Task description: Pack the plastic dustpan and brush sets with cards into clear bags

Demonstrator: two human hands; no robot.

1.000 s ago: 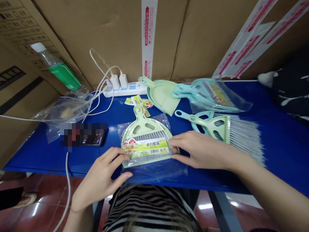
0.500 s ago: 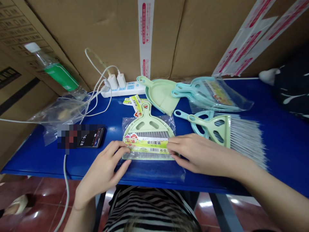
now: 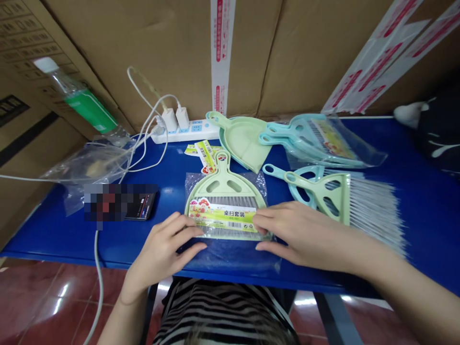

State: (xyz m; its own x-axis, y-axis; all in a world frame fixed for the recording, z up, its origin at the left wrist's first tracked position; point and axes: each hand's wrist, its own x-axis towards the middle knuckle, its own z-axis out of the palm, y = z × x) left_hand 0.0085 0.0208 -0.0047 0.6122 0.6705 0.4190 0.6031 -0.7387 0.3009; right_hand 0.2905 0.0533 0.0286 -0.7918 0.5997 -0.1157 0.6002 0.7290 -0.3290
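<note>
A pale green dustpan and brush set (image 3: 230, 189) lies flat on the table in a clear plastic bag (image 3: 230, 256), handle pointing away from me. Across its grey bristles runs a printed label card (image 3: 215, 215) with mushrooms. My left hand (image 3: 167, 247) touches the set's left edge with its fingertips, thumb spread apart, hand open. At the other side, the bent fingers of my right hand (image 3: 287, 232) rest on the card's right end and the pan's edge. Its thumb stands apart below them, so this hand is open too.
Loose label cards (image 3: 205, 155) lie beyond the handle. Behind are a green dustpan (image 3: 247, 139) and a bagged blue set (image 3: 305, 139). Loose brushes (image 3: 330, 199) lie right. A phone (image 3: 142, 206), cables, a power strip (image 3: 201, 129) and a bottle (image 3: 89, 110) occupy the left and back.
The view has shifted slightly, moving most things a little to the right. My right hand's fingers have curled more at the card's right end. The set stays flat between my hands.
</note>
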